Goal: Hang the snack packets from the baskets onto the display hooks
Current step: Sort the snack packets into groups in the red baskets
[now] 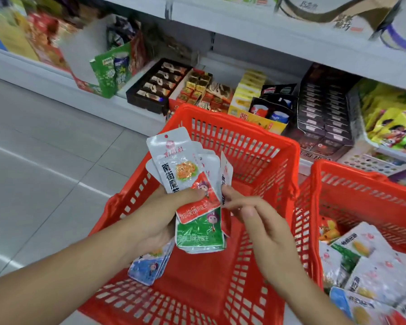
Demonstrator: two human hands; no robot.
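My left hand (161,215) grips a fanned stack of snack packets (185,174), white at the top with red and green lower halves, above a red plastic basket (244,134). My right hand (249,212) pinches the edge of one white packet (226,174) at the right side of the stack. A few blue-bottomed packets (150,266) lie in the basket under my left wrist. A second red basket (352,181) at the right holds several white, green and blue packets (370,273). No display hooks are visible.
Low white shelves run behind the baskets with boxed sweets (157,85), dark cartons (324,113) and bright snack bags (391,120). An upper shelf (291,26) overhangs them. Grey tiled floor (45,148) lies to the left.
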